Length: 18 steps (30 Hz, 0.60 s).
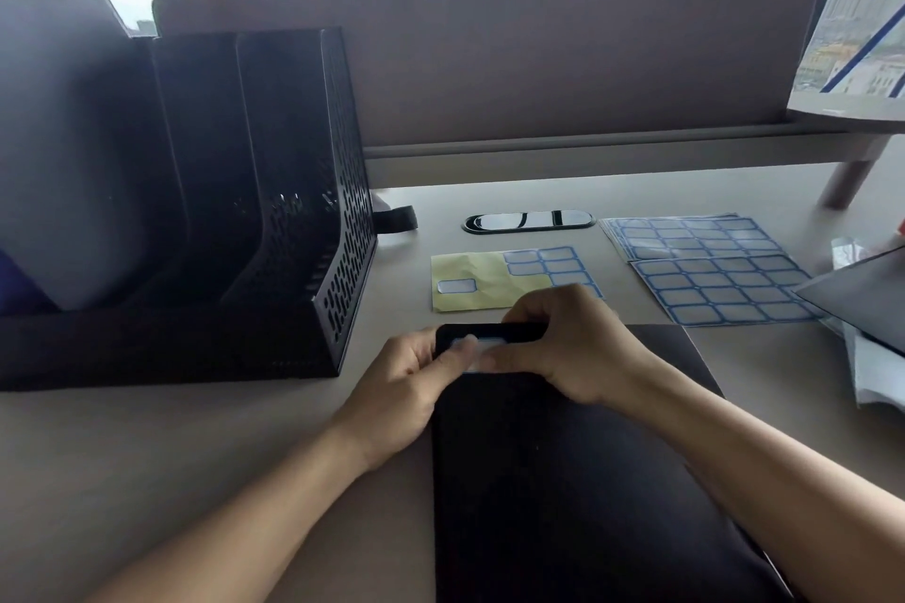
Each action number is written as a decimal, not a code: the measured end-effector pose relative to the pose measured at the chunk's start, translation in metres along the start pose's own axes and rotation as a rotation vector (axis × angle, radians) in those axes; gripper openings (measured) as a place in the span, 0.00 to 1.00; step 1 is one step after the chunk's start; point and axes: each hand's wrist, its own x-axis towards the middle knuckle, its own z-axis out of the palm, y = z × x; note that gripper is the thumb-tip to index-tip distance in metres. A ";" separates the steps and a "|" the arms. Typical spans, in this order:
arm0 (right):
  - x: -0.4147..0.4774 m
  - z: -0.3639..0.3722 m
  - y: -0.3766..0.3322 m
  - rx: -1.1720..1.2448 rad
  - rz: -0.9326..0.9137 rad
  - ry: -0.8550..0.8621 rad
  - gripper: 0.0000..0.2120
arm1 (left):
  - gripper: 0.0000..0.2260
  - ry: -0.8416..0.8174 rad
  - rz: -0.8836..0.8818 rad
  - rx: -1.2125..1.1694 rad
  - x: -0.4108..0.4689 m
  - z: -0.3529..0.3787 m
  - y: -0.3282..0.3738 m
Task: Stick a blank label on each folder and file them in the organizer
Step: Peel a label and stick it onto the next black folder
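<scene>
- Black folder (563, 480) lies flat on the counter (147, 455) at the lower centre of the frame, so we can press on it firmly.
- Our left hand (411, 382) and right hand (563, 348) both pinch a blank label (482, 348) at the folder's top edge, probably to keep it straight while it sticks.
- Label sheets (710, 274) wait at the centre right, near our hands; one used sheet (494, 282) lies just above them.
- We see the black organizer (274, 220) at the left, its open slots ready for filing.
</scene>
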 end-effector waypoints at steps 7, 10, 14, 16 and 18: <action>0.003 -0.006 -0.001 -0.021 -0.011 -0.087 0.31 | 0.12 0.040 0.021 0.115 -0.001 -0.002 -0.004; 0.004 -0.009 0.002 -0.056 -0.026 -0.121 0.19 | 0.10 0.057 -0.001 0.137 -0.001 -0.003 -0.005; 0.003 -0.007 0.001 -0.045 -0.039 -0.081 0.16 | 0.08 0.066 0.002 0.089 0.001 -0.003 -0.007; 0.002 -0.007 -0.003 -0.032 -0.034 -0.077 0.24 | 0.11 0.059 0.013 0.059 0.001 -0.003 -0.006; 0.002 -0.009 -0.003 0.005 -0.034 -0.094 0.29 | 0.11 0.067 0.027 0.047 0.000 -0.002 -0.005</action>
